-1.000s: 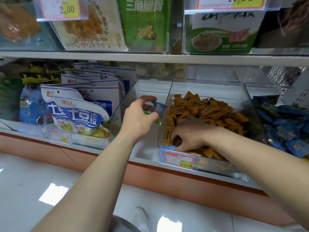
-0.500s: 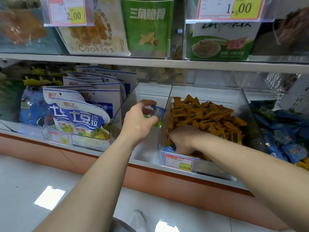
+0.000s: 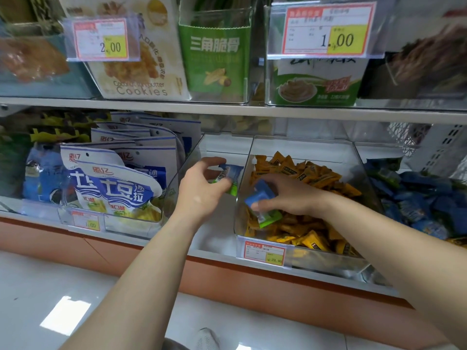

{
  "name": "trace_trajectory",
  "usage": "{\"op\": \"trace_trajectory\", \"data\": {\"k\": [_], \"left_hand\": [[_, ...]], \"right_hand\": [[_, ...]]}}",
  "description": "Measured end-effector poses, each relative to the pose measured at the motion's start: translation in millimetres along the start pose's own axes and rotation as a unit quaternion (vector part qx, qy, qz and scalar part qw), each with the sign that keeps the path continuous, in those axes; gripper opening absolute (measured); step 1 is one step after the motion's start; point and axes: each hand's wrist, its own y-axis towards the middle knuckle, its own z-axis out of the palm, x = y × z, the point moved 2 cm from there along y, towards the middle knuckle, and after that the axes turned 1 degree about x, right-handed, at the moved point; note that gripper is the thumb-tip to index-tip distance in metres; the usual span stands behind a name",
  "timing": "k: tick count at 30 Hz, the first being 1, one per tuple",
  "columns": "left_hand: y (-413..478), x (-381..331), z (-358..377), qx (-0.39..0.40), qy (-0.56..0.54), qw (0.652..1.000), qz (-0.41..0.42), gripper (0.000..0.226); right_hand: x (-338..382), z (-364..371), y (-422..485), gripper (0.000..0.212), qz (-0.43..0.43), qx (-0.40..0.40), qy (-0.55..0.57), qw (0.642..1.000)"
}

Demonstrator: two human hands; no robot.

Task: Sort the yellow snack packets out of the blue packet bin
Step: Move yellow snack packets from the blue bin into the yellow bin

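Note:
A clear bin (image 3: 300, 145) on the lower shelf is heaped with yellow snack packets (image 3: 303, 173). My right hand (image 3: 285, 195) pinches a blue-and-green packet (image 3: 261, 203) at the bin's front left, lifted just above the yellow ones. To the left, over the bare gap beside the bin, my left hand (image 3: 202, 190) grips another blue-and-green packet (image 3: 231, 175). A bin of blue packets (image 3: 427, 200) lies at the far right.
White-and-blue chip bags (image 3: 113, 183) stand in a clear bin at the left. A price tag (image 3: 264, 252) hangs on the yellow bin's front. The upper shelf (image 3: 227, 109) carries cookie and green snack boxes. White floor below.
My right hand came up out of the yellow packets with a blue-and-green packet in its fingers. My left hand has stayed put with its packet. The view has shifted slightly.

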Motion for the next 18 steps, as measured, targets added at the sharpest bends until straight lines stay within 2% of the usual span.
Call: {"op": "trace_trajectory", "data": {"k": [5,11,15,18], "left_hand": [[-4,-8,9,0.007,-0.052,0.999,-0.008,0.036],[-20,-31,41,0.129,-0.162,0.978,0.007,0.039],[-29,-43,70,0.169,-0.131,0.977,0.028,0.045],[-34,-48,91,0.167,-0.089,0.981,0.044,0.038]], "right_hand": [[10,-25,-24,0.029,-0.003,-0.098,0.12,0.988],[-1,-36,-72,0.036,0.011,-0.191,0.252,0.949],[-12,-37,-99,0.025,0.024,-0.195,0.378,0.904],[-14,-37,-109,0.024,0.037,-0.23,0.426,0.874]]}}
